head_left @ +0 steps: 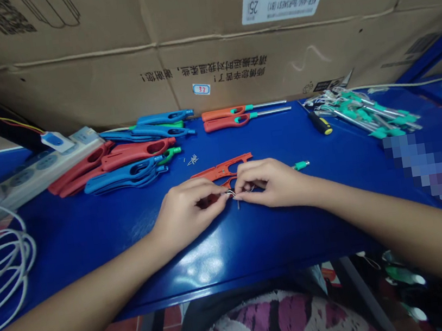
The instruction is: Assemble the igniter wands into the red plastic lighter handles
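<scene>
At the middle of the table, my left hand (190,209) and my right hand (268,183) meet, fingertips almost touching. Thin wires (230,192) run between them, each hand pinching an end. Just behind lies an open orange lighter shell half (216,173); a second orange piece below it is mostly covered by my fingers. A teal lighter tip (301,165) pokes out past my right hand, the rest of that part hidden. Whatever else sits inside my left fingers cannot be made out.
Blue lighter shells (123,175) and red ones (137,151) pile up at left near a power strip (45,162). Small screws (193,160) lie behind my hands. Two orange lighters (225,123), a screwdriver (319,123) and metal-tube lighter parts (365,112) stand farther back. A cardboard wall (112,93) closes the rear.
</scene>
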Action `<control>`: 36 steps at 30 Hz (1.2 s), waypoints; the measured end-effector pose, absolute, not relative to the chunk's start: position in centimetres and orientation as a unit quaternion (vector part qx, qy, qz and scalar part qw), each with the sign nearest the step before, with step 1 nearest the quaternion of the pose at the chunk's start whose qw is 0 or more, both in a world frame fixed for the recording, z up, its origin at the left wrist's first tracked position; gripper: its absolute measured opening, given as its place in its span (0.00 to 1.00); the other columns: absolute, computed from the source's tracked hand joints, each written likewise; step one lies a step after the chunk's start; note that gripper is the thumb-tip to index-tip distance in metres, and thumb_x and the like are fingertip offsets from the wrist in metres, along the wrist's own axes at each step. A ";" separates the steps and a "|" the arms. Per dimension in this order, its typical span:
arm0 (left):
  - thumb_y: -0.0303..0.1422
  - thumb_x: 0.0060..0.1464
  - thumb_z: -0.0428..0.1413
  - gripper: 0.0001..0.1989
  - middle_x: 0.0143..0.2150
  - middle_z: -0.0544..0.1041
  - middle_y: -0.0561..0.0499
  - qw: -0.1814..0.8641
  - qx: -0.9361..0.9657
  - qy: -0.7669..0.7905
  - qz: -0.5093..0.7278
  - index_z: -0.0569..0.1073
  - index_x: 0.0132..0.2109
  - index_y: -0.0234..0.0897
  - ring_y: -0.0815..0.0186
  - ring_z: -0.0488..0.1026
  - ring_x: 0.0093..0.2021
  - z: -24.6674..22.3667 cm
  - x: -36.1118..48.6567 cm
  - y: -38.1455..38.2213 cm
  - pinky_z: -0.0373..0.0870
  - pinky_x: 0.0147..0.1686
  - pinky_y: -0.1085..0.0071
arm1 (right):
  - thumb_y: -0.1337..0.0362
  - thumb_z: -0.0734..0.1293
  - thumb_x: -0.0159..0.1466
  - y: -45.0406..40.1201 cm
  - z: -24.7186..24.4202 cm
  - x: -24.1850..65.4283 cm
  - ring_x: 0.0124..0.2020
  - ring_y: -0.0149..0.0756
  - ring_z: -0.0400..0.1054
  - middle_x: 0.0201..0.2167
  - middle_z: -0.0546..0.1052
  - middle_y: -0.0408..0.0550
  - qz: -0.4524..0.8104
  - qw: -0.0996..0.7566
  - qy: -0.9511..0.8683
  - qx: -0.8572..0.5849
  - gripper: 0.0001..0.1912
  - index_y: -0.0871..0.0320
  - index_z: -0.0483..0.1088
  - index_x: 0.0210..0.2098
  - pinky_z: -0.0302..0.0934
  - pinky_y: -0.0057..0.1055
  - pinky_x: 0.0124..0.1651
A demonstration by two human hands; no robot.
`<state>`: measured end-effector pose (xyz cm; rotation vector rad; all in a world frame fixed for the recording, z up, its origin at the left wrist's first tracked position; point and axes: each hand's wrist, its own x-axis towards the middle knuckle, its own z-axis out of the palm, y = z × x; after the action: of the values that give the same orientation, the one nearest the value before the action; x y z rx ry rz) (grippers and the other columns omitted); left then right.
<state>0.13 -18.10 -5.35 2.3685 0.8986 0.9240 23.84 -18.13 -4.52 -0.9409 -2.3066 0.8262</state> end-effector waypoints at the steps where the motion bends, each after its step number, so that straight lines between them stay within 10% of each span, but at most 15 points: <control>1: 0.30 0.59 0.62 0.05 0.33 0.81 0.51 0.227 0.853 0.329 0.334 0.83 0.41 0.35 0.72 0.73 0.28 -5.3 0.2 -18.1 0.68 0.29 0.76 | 0.67 0.70 0.65 -18.1 -4.5 23.9 0.32 0.28 0.67 0.31 0.74 0.43 0.307 0.263 -0.849 -0.341 0.02 0.59 0.76 0.34 0.59 0.26 0.35; 36: 0.36 0.63 0.55 0.16 0.30 0.82 0.52 0.456 0.767 0.381 0.244 0.77 0.28 0.37 0.66 0.78 0.34 -3.9 0.4 -17.8 0.73 0.38 0.72 | 0.64 0.64 0.70 -18.8 -5.1 24.1 0.39 0.31 0.75 0.41 0.81 0.46 0.088 0.251 -0.914 -0.305 0.06 0.56 0.72 0.42 0.59 0.26 0.34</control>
<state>0.44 -17.80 -3.93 1.8907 0.9402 0.6010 24.07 -18.84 -5.09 -0.8295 -2.4883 0.2389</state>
